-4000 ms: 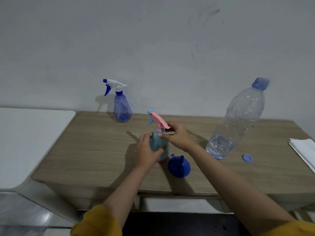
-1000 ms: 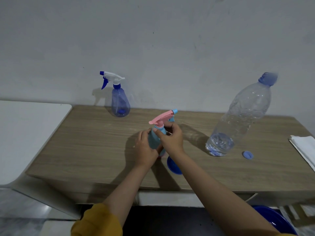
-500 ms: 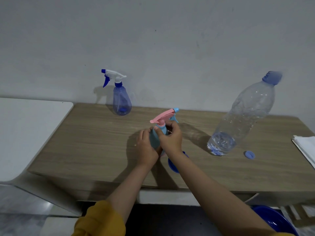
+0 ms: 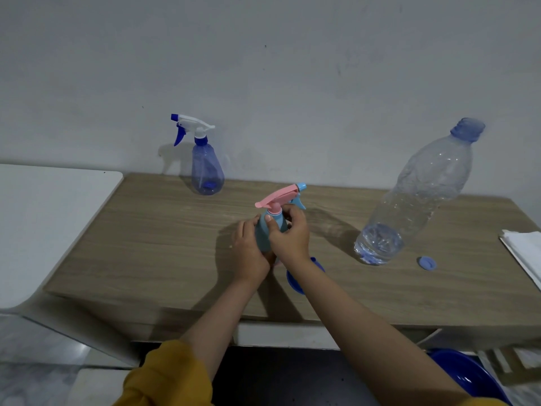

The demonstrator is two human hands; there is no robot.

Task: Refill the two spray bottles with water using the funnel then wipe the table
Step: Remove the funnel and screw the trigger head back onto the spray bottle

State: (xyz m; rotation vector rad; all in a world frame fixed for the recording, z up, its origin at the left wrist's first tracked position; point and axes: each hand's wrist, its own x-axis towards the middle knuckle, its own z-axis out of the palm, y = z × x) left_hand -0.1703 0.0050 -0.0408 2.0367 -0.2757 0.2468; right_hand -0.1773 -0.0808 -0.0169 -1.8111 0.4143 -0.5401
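Note:
A small teal spray bottle [image 4: 263, 230] with a pink trigger head [image 4: 278, 197] stands at the middle of the wooden table [image 4: 164, 244]. My left hand [image 4: 250, 253] wraps its body and my right hand [image 4: 289, 235] grips its neck just under the head. A blue funnel [image 4: 292, 281] lies behind my right wrist, mostly hidden. A second, clear blue spray bottle [image 4: 206, 171] with a white head stands at the back by the wall. A large clear water bottle [image 4: 415, 200], uncapped and holding little water, stands to the right, its blue cap [image 4: 426, 263] beside it.
A folded white cloth [image 4: 524, 253] lies at the table's right edge. A white surface [image 4: 44, 218] adjoins the table on the left. A blue basin [image 4: 471, 376] sits on the floor under the table's front right. The wall rises directly behind the table.
The pink trigger head has turned from pointing left to pointing right over four seconds. In the last second both hands stay on the teal bottle with only small finger shifts.

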